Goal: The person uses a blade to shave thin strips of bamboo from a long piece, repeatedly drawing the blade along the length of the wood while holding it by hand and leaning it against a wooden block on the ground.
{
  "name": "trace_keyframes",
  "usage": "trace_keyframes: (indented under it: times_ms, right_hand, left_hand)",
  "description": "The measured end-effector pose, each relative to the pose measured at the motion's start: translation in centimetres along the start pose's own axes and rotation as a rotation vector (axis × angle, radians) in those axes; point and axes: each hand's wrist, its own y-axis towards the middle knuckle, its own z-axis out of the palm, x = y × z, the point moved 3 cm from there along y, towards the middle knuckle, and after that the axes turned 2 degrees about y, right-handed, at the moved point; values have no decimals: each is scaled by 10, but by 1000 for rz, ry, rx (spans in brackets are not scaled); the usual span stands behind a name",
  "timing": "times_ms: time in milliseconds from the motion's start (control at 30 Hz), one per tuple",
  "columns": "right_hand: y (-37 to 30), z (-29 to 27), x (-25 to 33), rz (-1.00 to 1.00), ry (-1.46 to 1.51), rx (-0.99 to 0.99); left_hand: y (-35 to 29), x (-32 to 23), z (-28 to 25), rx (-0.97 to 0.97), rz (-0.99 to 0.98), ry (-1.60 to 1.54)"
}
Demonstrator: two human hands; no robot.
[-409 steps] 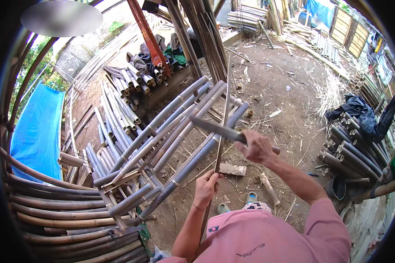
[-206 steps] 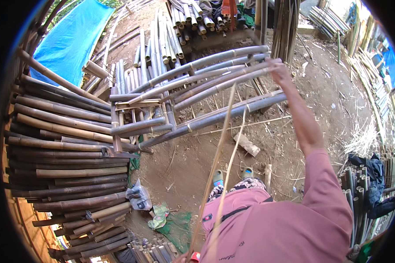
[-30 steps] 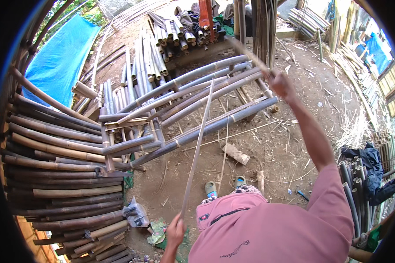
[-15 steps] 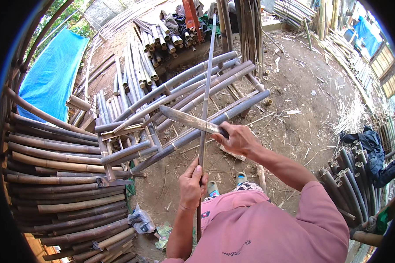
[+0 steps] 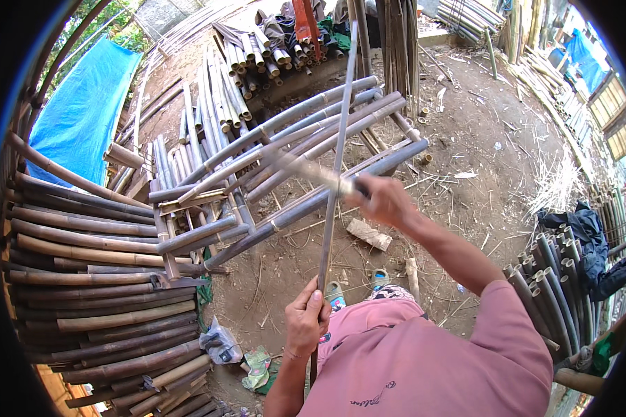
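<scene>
My left hand point(image 5: 307, 317) is closed around the lower part of a long, thin bamboo strip point(image 5: 336, 174), which rises away from me past the bench. In my right hand point(image 5: 388, 201) is the dark handle of a machete point(image 5: 302, 167). Its blade, smeared by motion, points to the left and crosses the strip just beyond my right hand. Beyond both hands stands a bamboo bench frame point(image 5: 341, 191) of dark poles. The strip's lower end runs down beside my pink shirt.
Stacked dark bamboo poles point(image 5: 111, 292) fill the left side, with a blue tarp point(image 5: 83, 111) behind. Cut bamboo lengths point(image 5: 549, 292) stand at the right beside dark cloth point(image 5: 584, 243). A wood block point(image 5: 368, 235) and a plastic bag point(image 5: 221, 342) lie on the dirt floor.
The machete and my right hand have moved slightly right and down, the blade now blurred. The bamboo strip's far end has swung right. My left hand still grips it.
</scene>
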Motion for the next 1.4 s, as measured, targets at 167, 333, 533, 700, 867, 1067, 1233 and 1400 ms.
trace_keyframes:
  times_ms: [167,333,533,700,867,1067,1233,1400]
  right_hand:
    - [-21,8,28,-192,-7,99]
    - [21,-20,-43,17,-175,-6]
    - [58,-77,-103,260,-275,-128]
    - [80,-152,-135,121,-336,-274]
    - [83,-137,-139,71,-283,-257]
    - [106,-221,-198,50,-360,-342]
    - [106,-305,-210,389,-165,-537]
    - [73,-152,-108,139,-317,-271]
  left_hand:
    - [-7,12,-13,2,24,18]
    - [-24,8,-9,-1,-29,55]
    - [-73,40,-57,28,-21,153]
    - [-121,102,-122,-111,-105,164]
    - [-127,92,-131,-180,-115,325]
    - [-142,108,-179,26,329,873]
    - [-141,137,-201,-79,176,637]
    - [-9,33,-64,174,-111,7]
